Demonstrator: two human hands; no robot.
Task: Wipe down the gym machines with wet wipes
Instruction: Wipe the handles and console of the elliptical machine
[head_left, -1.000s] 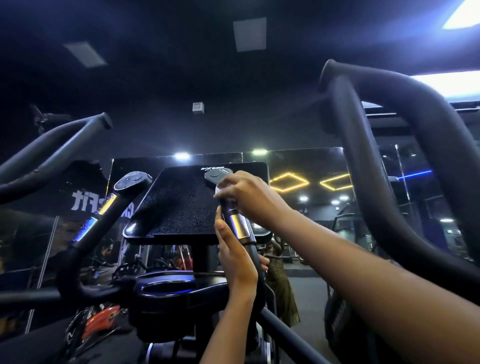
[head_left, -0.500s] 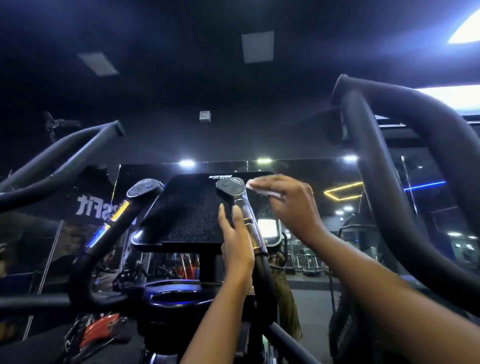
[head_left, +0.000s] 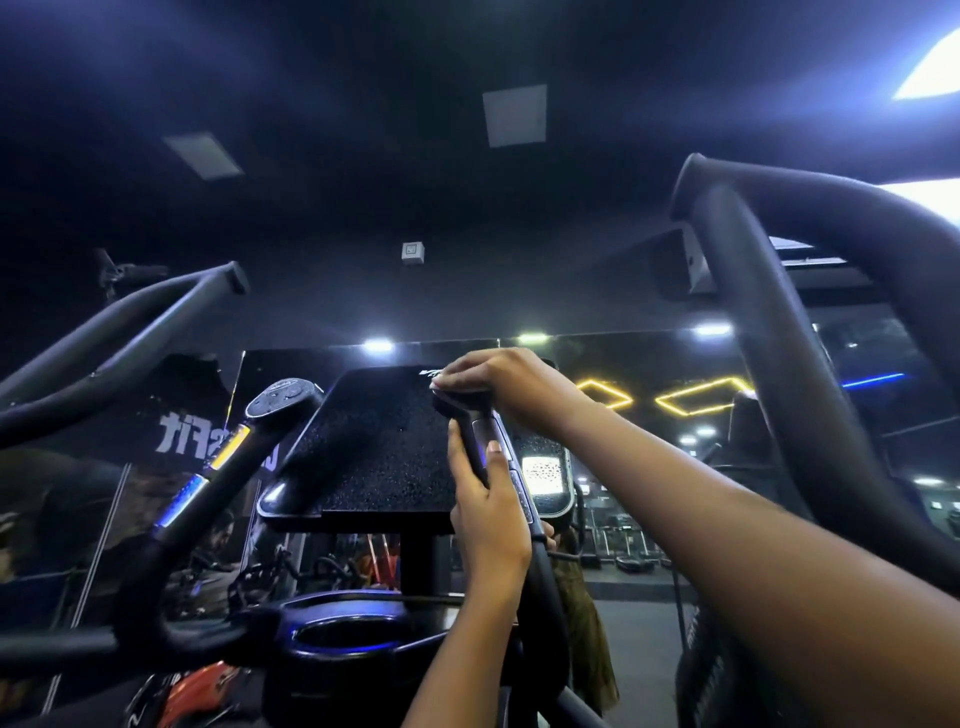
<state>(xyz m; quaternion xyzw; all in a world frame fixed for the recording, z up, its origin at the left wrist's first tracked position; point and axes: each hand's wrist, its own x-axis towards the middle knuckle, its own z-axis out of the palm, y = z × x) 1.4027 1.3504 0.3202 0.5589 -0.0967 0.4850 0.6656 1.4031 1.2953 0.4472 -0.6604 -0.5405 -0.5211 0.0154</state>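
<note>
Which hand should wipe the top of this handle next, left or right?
Right: the right hand lies on the handle top with the wipe beneath it; the left hand grips the shaft below.

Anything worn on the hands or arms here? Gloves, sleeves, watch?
Nothing visible. The left hand and right hand are bare: no gloves, and no rings that the dim light shows. The left arm and right arm are bare to the frame edge, with no sleeves, watch or bands.
</note>
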